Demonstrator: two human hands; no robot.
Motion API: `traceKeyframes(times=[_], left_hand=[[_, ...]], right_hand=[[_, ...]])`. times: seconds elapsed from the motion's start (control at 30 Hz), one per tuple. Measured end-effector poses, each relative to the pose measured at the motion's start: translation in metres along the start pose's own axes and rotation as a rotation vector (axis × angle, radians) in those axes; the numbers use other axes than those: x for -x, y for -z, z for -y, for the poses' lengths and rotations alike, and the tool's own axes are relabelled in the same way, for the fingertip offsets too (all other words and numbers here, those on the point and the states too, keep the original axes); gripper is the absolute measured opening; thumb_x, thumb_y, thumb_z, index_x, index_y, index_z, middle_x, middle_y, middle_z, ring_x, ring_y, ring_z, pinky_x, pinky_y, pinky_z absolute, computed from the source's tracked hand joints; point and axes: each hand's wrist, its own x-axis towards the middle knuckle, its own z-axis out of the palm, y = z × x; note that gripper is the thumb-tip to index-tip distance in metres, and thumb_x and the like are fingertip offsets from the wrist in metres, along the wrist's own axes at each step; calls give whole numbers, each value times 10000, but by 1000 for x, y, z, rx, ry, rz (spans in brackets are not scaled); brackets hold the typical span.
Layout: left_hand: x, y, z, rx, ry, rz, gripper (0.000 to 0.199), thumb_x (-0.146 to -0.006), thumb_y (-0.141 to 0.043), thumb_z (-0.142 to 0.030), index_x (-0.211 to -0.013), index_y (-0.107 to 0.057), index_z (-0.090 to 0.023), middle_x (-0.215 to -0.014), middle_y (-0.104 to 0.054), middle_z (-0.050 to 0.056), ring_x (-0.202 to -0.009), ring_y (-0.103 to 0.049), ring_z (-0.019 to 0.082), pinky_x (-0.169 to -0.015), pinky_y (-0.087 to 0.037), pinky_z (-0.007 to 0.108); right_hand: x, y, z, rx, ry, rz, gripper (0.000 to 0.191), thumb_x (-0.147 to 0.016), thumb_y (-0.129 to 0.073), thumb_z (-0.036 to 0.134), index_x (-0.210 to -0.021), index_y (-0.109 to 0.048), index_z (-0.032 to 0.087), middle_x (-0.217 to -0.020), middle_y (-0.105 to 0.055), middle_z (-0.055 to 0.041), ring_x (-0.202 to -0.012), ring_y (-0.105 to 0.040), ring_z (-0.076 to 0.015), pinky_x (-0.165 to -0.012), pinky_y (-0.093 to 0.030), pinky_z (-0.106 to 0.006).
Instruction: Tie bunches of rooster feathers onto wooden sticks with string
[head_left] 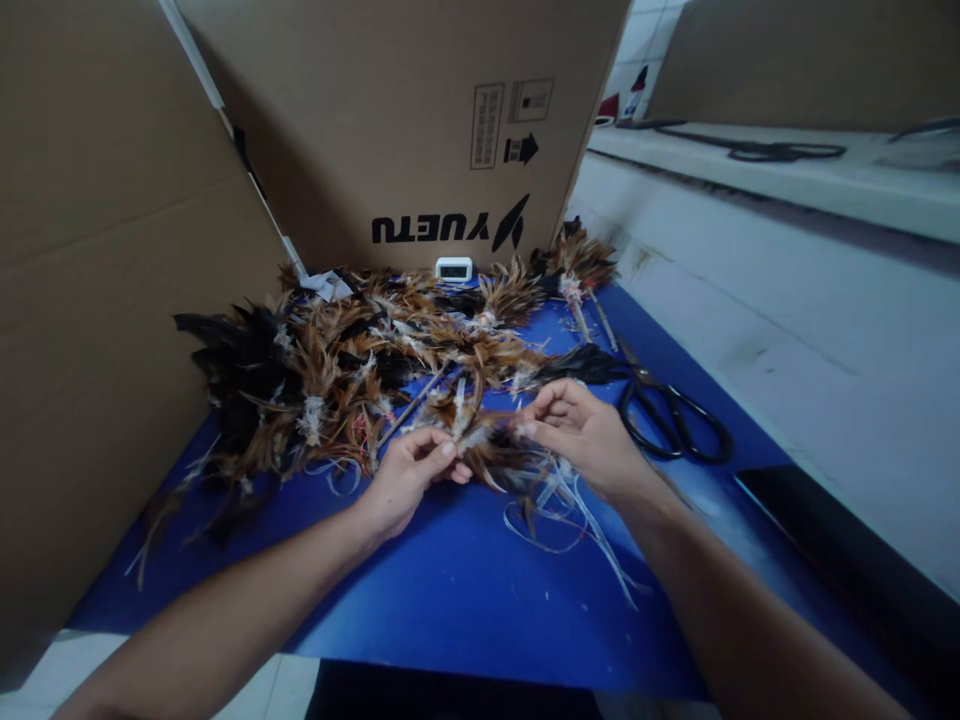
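Note:
Brown and black feathers lie in a loose bunch between my two hands, low over the blue tabletop. My left hand pinches the near left side of this bunch between thumb and fingers. At the right side of it, my right hand has thumb and fingertips closed together; what they grip is too small to make out. Thin pale strands trail below my right hand onto the table. Behind the hands spreads a large pile of feather bundles, some bound with white and pink string.
Black-handled scissors lie right of my right hand. A long dark object rests along the table's right edge. Cardboard panels wall off the back and left. A small white digital display stands at the back. A pale ledge runs along the right.

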Motion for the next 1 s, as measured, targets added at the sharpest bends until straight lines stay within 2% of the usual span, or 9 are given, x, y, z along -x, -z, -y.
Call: traceKeyframes(times=[0.17,0.27,0.37,0.47,0.53,0.6,0.8,0.93,1.0], left_hand=[[-2,2,-4,-6,-79,-136,216,-729,-650,-328,-735,-550,-137,-659,-616,4,-629,-603,102,-681,-499,246],[-2,2,-5,-66,-147,-226,235,-718,-646,-353,-739,-570,-132,-901,-603,45,-674,-621,117,-621,-526,254],[-1,3,-7,-143,-262,-299,220,-720,-633,-361,-754,-596,-147,-1198,-468,62,-671,-625,104,-539,-535,247],[2,3,-7,-166,-327,-307,187,-734,-623,-344,-759,-593,-161,-1219,-448,48,-570,-592,57,-483,-519,229],[4,1,-7,-145,-324,-256,175,-745,-616,-331,-754,-582,-160,-1166,-483,44,-499,-564,38,-448,-498,220],[7,-2,-5,-101,-280,-155,175,-751,-612,-322,-743,-570,-152,-1085,-525,47,-461,-559,46,-422,-485,224],[13,-11,0,27,36,166,202,-762,-611,-318,-727,-531,-136,-705,-604,32,-522,-624,145,-416,-490,223],[11,-10,2,104,171,262,210,-766,-613,-322,-750,-503,-145,-580,-615,29,-521,-625,152,-431,-495,215],[9,-8,1,118,179,252,212,-762,-619,-318,-749,-511,-136,-622,-637,43,-513,-617,135,-448,-499,213]], right_hand=[[-1,3,7,-43,8,-78,262,-654,-708,265,-769,-479,210,-706,-582,13,-724,-616,-154,-698,-498,-310],[0,6,13,-103,-11,-116,283,-643,-713,269,-784,-472,223,-709,-570,24,-736,-630,-167,-694,-508,-321],[0,9,16,-168,-41,-134,280,-648,-700,262,-793,-462,233,-703,-551,31,-756,-643,-186,-627,-511,-301],[0,10,17,-216,-59,-119,250,-674,-670,255,-795,-453,236,-713,-542,25,-777,-644,-195,-587,-501,-284],[1,7,17,-259,-77,-102,234,-680,-662,243,-787,-453,234,-712,-538,28,-769,-643,-188,-589,-497,-281],[2,3,17,-316,-105,-86,236,-667,-673,223,-779,-465,230,-709,-537,36,-734,-636,-166,-585,-492,-265],[9,-19,12,-400,-197,-7,229,-663,-697,206,-779,-499,214,-687,-558,38,-639,-596,-109,-574,-489,-226],[11,-27,9,-412,-191,-7,221,-660,-708,213,-770,-517,203,-696,-552,41,-614,-577,-91,-559,-481,-206],[11,-28,7,-404,-186,-17,217,-660,-707,218,-763,-516,201,-700,-549,42,-590,-563,-83,-543,-484,-206]])
